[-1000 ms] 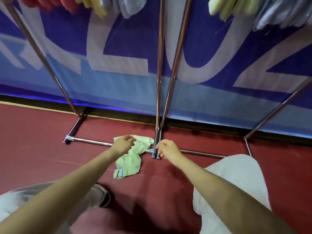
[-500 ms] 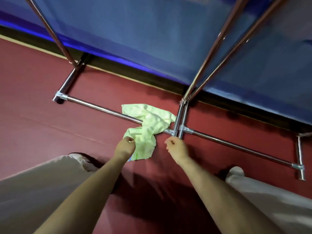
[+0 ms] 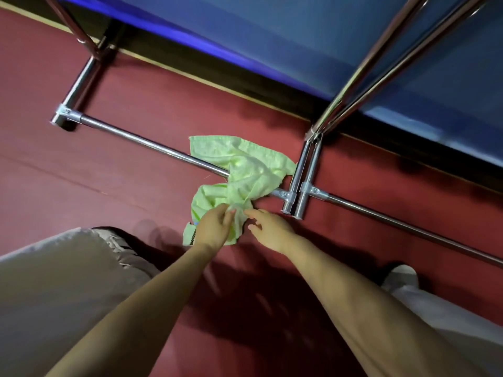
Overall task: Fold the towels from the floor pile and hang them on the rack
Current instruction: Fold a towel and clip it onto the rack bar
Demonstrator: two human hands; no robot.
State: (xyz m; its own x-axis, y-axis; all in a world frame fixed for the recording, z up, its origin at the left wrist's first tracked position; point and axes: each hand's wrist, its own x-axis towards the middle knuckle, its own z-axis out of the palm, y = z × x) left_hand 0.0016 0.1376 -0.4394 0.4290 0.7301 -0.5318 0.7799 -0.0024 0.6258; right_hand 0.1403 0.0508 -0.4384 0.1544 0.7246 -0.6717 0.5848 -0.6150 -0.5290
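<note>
Head view: green towel (image 3: 245, 170) lies crumpled on red floor (image 3: 109, 170), draped over rack's base bar (image 3: 141, 138) nr centre post. L hand (image 3: 215, 227) pinches its near bunch; R hand (image 3: 268, 229) just beside, fingers loosely spread, holding nothing. Soft, light, limp, prob. won't slip; best taken by two corners so it hangs flat.

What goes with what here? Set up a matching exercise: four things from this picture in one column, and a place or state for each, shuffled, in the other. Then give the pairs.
Things:
1. green towel
2. left hand
3. right hand
4. rack base bar

Places or states:
A. fingers spread, reaching toward the cloth, holding nothing
B. lies along the red floor, partly covered by cloth
C. crumpled, draped over a metal tube
D. pinches the near part of the cloth

Pairs: 1-C, 2-D, 3-A, 4-B
</note>
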